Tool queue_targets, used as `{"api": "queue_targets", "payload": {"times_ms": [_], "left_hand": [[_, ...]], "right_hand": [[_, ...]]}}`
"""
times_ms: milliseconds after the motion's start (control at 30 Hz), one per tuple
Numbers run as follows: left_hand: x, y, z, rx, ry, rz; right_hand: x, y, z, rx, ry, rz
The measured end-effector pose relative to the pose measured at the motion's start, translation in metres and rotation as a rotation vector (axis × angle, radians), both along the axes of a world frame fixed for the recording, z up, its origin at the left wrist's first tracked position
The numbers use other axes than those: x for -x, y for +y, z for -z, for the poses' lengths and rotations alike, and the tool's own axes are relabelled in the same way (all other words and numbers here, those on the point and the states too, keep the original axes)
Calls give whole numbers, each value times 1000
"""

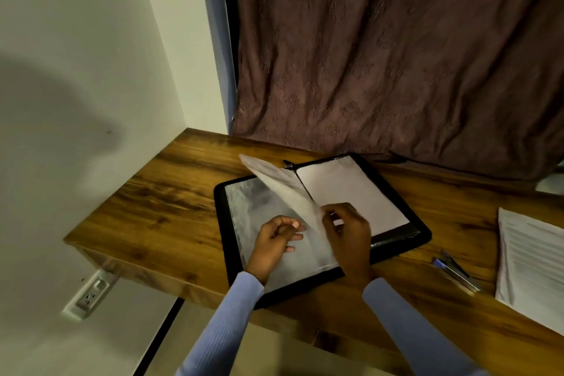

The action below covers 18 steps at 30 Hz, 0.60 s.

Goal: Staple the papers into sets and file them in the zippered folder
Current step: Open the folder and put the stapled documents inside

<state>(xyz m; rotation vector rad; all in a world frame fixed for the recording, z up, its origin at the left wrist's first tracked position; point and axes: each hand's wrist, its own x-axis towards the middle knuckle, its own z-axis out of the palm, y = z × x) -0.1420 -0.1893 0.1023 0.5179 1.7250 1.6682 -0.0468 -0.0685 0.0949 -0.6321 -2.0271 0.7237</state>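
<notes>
A black zippered folder [422, 230] lies open on the wooden desk. Its left half shows a clear plastic sleeve [253, 204]; its right half holds a white sheet [351, 189]. One translucent sleeve page [283, 183] stands raised over the spine. My right hand [348, 235] pinches the lower edge of that raised page. My left hand [279, 236] rests on the left sleeve with its fingers loosely curled and nothing in them. A blue and silver stapler [457, 272] lies right of the folder. A stack of printed papers [534, 262] lies at the desk's right edge.
The wooden desk [158, 201] fits into a corner, with a white wall on the left and a brown curtain [396, 55] hanging behind it. A wall socket [91, 293] sits below the desk's left end. The desk's front edge runs just under my forearms.
</notes>
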Motion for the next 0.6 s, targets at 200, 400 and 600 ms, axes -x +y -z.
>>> {"api": "queue_targets", "payload": {"times_ms": [200, 400, 600], "left_hand": [[-16, 39, -2, 1, -8, 44], [-27, 63, 5, 58, -76, 66], [-36, 70, 19, 115, -120, 103]], "right_hand": [[-40, 91, 7, 306, 129, 334], [-88, 143, 39, 425, -221, 572], [-103, 127, 60, 469, -427, 549]]}}
